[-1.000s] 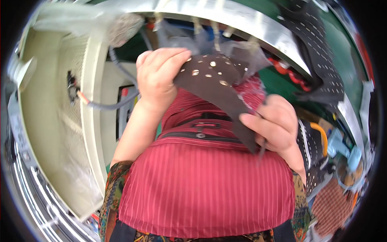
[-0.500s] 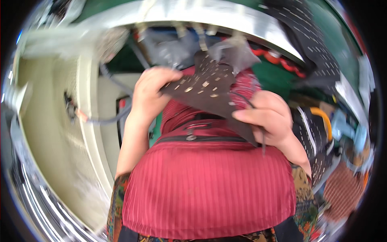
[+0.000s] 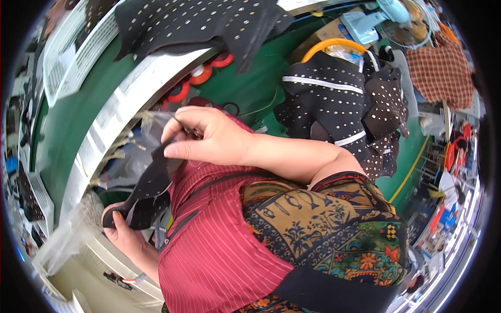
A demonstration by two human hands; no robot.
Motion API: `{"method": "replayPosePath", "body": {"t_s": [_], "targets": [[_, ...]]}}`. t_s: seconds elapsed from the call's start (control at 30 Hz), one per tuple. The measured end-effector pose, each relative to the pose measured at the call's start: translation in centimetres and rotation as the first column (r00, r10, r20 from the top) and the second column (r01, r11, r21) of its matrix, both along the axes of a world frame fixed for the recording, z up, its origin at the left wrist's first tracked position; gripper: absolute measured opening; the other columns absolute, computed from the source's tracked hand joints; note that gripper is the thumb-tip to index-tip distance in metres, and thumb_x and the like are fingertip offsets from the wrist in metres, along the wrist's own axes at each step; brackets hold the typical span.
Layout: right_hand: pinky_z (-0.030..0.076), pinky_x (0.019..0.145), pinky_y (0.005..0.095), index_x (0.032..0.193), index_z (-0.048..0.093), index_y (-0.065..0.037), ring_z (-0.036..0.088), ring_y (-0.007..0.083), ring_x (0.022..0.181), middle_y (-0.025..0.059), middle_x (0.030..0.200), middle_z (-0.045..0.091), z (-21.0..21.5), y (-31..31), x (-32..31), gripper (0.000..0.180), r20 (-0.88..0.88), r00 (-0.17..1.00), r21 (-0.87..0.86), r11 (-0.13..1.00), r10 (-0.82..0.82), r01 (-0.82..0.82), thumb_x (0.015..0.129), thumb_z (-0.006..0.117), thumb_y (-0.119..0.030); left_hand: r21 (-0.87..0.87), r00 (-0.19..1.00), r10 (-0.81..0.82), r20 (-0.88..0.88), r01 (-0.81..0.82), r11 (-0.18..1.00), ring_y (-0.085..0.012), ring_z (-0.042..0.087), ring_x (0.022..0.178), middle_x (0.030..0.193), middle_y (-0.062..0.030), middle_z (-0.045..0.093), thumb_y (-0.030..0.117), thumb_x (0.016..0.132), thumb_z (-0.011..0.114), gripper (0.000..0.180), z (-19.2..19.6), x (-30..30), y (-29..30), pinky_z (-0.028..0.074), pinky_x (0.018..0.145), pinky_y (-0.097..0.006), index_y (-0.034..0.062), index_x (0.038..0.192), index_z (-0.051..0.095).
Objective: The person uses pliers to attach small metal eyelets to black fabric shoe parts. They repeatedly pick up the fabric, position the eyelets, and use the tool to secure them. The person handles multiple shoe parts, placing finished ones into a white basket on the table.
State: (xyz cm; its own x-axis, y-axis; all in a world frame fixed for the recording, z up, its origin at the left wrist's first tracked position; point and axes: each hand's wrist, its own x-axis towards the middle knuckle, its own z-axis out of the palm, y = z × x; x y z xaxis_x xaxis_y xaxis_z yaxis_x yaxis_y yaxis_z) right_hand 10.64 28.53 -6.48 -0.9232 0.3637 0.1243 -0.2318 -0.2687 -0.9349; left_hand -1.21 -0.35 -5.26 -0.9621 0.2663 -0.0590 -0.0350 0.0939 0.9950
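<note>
A dark studded fabric piece [image 3: 148, 190] hangs stretched between my two hands over my red striped apron [image 3: 214, 245]. My right hand [image 3: 206, 138] pinches its upper end, fingers closed on the cloth edge. My left hand [image 3: 122, 235] grips its lower end from below, thumb over the fabric. The view is tilted, so the worktable runs diagonally at upper left.
A larger studded black fabric [image 3: 198, 23] lies on the green table [image 3: 78, 112] at top. Red tape rolls [image 3: 195, 78] sit near a metal rail [image 3: 130, 104]. A pile of studded black garments [image 3: 344, 104] fills a basket with an orange rim [image 3: 334, 44] on the right. A cream machine [image 3: 88, 271] stands at lower left.
The view has swung and tilted sharply to the right. The fabric piece, earlier held flat in front of me, now hangs diagonally, my right hand up and my left hand down.
</note>
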Motion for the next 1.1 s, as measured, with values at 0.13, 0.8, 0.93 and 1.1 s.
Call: {"method": "replayPosePath", "body": {"t_s": [0.13, 0.8, 0.93, 1.1], "targets": [[0.039, 0.058, 0.0201, 0.091, 0.063, -0.005, 0.048, 0.0062, 0.064, 0.0, 0.075, 0.05, 2.0, 3.5, 0.7, 0.02, -0.012, 0.991, 0.275, 0.953, -0.132, 0.13, 0.079, 0.073, -0.017, -0.352, 0.967, -0.239, -0.086, 0.194, 0.915, -0.0157, 0.058, 0.083, 0.09, -0.0087, 0.062, 0.007, 0.086, 0.062, 0.014, 2.3, 0.4, 3.9, 0.046, 0.079, -0.027, -0.0024, 0.096, 0.06], [0.047, 0.063, 0.0413, 0.088, 0.06, -0.007, 0.058, 0.0305, 0.077, 0.0091, 0.083, 0.055, 1.3, 0.6, -2.7, 0.018, 0.065, 0.944, 0.799, 0.55, 0.322, -0.243, 0.074, 0.067, -0.015, -0.182, 0.787, -0.589, 0.183, 0.616, 0.767, -0.0164, 0.063, 0.088, 0.089, -0.0073, 0.066, -0.001, 0.073, 0.069, 0.034, 2.9, -0.6, 9.1, 0.048, 0.078, -0.028, -0.0001, 0.105, 0.058], [0.044, 0.059, 0.0378, 0.09, 0.06, -0.006, 0.057, 0.0271, 0.071, 0.0083, 0.079, 0.053, 2.3, 1.3, -3.1, 0.015, -0.077, 0.946, 0.676, 0.714, 0.314, -0.182, 0.078, 0.067, -0.012, -0.441, 0.73, -0.669, 0.141, 0.651, 0.618, -0.0268, 0.05, 0.119, 0.106, -0.0114, 0.064, 0.006, 0.06, 0.079, 0.056, 1.9, -1.5, 7.0, 0.039, 0.098, -0.038, 0.0034, 0.112, 0.059], [0.039, 0.055, 0.0326, 0.086, 0.058, -0.001, 0.05, 0.022, 0.063, 0.0083, 0.073, 0.047, 3.0, 1.9, -4.0, 0.014, -0.069, 0.937, 0.527, 0.81, 0.343, -0.257, 0.082, 0.066, -0.012, -0.543, 0.831, -0.534, 0.154, 0.523, 0.657, -0.0176, 0.061, 0.086, 0.094, -0.0075, 0.066, 0.0, 0.073, 0.07, 0.028, -2.4, -1.3, 4.1, 0.047, 0.077, -0.03, 0.0048, 0.1, 0.065]]}}
